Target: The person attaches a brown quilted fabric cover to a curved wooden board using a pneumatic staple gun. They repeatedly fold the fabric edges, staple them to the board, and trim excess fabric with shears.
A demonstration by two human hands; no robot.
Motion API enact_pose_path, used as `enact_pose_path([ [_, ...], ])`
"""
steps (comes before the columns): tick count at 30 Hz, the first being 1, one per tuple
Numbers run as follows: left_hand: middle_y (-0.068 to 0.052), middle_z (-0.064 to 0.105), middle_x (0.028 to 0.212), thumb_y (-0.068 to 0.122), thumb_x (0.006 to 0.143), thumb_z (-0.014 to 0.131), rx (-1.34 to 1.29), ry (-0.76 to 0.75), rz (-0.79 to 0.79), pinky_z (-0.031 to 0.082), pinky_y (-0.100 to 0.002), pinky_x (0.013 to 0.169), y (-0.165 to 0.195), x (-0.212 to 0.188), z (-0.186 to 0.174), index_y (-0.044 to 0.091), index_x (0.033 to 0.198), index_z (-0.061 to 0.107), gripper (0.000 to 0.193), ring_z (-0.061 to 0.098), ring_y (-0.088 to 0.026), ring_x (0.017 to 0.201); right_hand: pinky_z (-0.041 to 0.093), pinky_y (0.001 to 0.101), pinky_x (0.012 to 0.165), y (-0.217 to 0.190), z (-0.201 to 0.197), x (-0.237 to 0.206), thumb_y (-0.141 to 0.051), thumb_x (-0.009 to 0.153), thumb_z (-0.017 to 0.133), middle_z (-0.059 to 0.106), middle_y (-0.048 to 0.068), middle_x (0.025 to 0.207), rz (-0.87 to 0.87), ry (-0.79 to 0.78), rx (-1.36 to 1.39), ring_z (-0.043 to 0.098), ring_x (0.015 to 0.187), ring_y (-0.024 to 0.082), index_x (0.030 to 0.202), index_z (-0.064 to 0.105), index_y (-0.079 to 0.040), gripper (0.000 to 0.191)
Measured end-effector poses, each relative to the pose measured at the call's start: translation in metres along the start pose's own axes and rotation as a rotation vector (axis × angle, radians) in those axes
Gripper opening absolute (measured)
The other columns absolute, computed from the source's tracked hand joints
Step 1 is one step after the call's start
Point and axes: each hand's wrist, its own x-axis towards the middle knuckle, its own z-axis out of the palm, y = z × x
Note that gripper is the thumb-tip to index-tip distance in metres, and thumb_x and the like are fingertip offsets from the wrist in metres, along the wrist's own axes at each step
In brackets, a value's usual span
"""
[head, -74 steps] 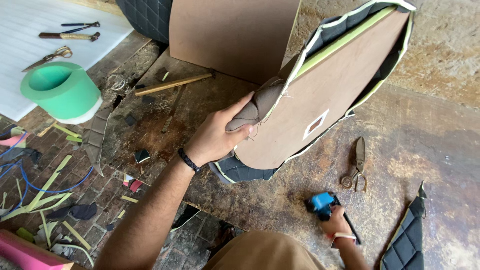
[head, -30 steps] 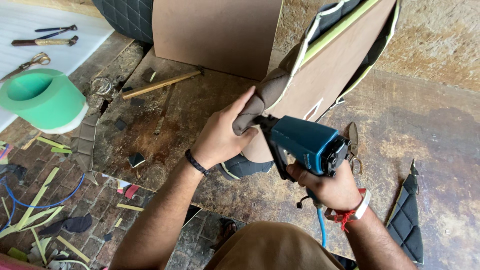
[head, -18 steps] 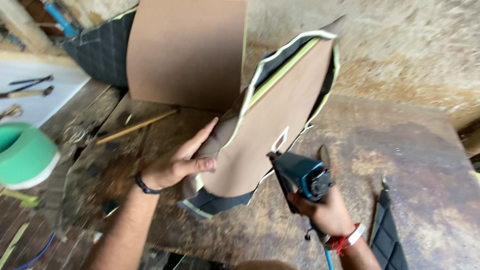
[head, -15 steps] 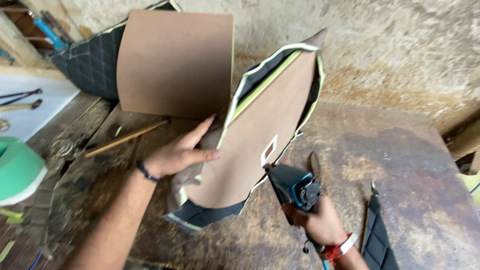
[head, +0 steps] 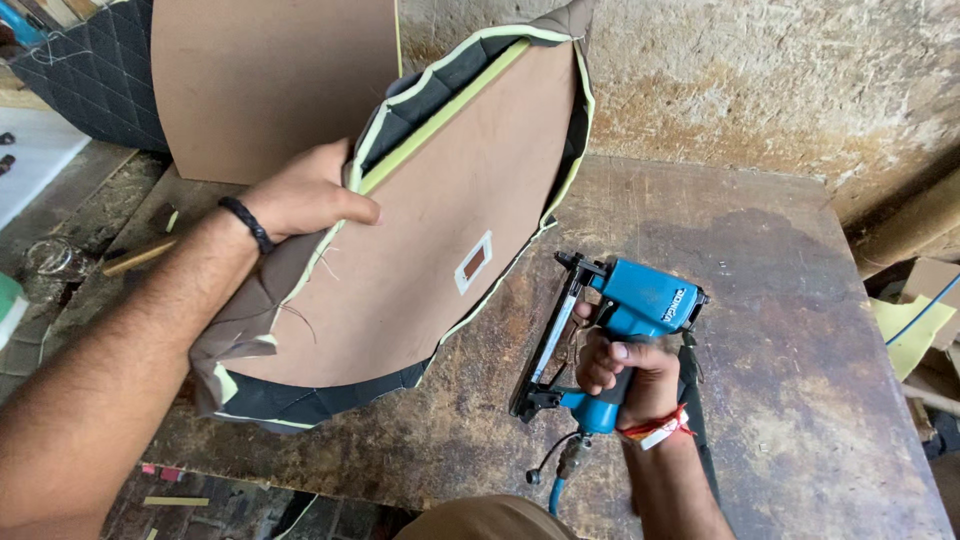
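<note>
Rough, stained wood makes up the workbench (head: 760,300), which stands against a crumbling plaster wall (head: 760,80), with a bare brown board (head: 270,80) and a quilted black panel (head: 90,70) leaning at the back left. Tilted on its lower edge on the bench is the padded panel (head: 430,250), brown backing up and dark fabric folded over its rim, which the left hand (head: 300,195) grips closed at the upper-left edge. Just right of it, the right hand (head: 625,375) is wrapped tight round the handle of a blue staple gun (head: 610,330), nose pointing up toward the panel's edge but apart from it.

Pretty beat-up rusty, stained metal-topped workbench (head: 760,300), with a plain brown curved board (head: 270,80) standing on its back edge against the wall.
</note>
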Motion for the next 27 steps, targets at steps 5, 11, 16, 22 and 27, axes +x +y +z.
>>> enact_pose_path([
  [5,-0.016,0.076,0.115,0.007,0.065,0.078,0.060,-0.022,-0.019,0.053,-0.034,0.093,0.025,-0.033,0.009,-0.004,0.123,0.062,0.061,0.070,-0.023,0.104,0.042,0.0318,0.049,-0.014,-0.013,0.004,-0.014,0.073,0.077,0.047,-0.001,0.060,0.043,-0.009,-0.053,0.047,0.049,0.014,0.130,0.054,0.010,0.067],
  [11,-0.016,0.072,0.126,0.013,0.066,0.081,0.105,-0.037,-0.079,0.050,-0.035,0.102,0.032,-0.093,0.016,-0.001,0.136,0.055,0.076,0.069,-0.023,0.119,0.044,0.0339,0.048,-0.010,-0.013,0.022,-0.013,0.071,0.078,0.049,0.002,0.058,0.037,0.001,-0.130,0.050,0.048,0.016,0.127,0.057,0.010,0.064],
  [16,-0.016,0.063,0.141,0.038,0.080,0.074,-0.052,-0.112,0.042,0.049,-0.037,0.103,0.022,-0.086,0.005,0.001,0.151,0.040,0.087,0.061,-0.024,0.131,0.049,0.0362,0.048,0.004,-0.001,0.041,-0.004,0.067,0.075,0.060,0.007,0.062,-0.079,0.138,-0.272,0.057,0.048,0.019,0.122,0.058,0.003,0.058],
  [22,-0.031,0.038,0.160,0.074,0.098,0.041,-0.490,-0.489,0.376,0.032,-0.046,0.124,-0.010,0.053,0.001,-0.004,0.162,0.029,0.103,0.035,-0.039,0.146,0.048,0.0340,0.054,-0.007,0.022,0.086,0.003,0.071,0.071,0.065,0.006,0.070,-0.154,0.228,-0.480,0.058,0.054,0.019,0.121,0.067,0.006,0.050],
  [27,-0.023,0.020,0.171,0.075,0.102,0.020,-0.554,-0.480,0.434,0.018,-0.036,0.132,-0.011,0.229,0.059,-0.003,0.162,0.019,0.099,0.022,-0.026,0.163,0.049,0.0344,0.053,-0.030,0.036,0.124,0.007,0.070,0.068,0.064,0.007,0.068,-0.168,0.246,-0.606,0.059,0.052,0.019,0.121,0.068,0.003,0.052],
])
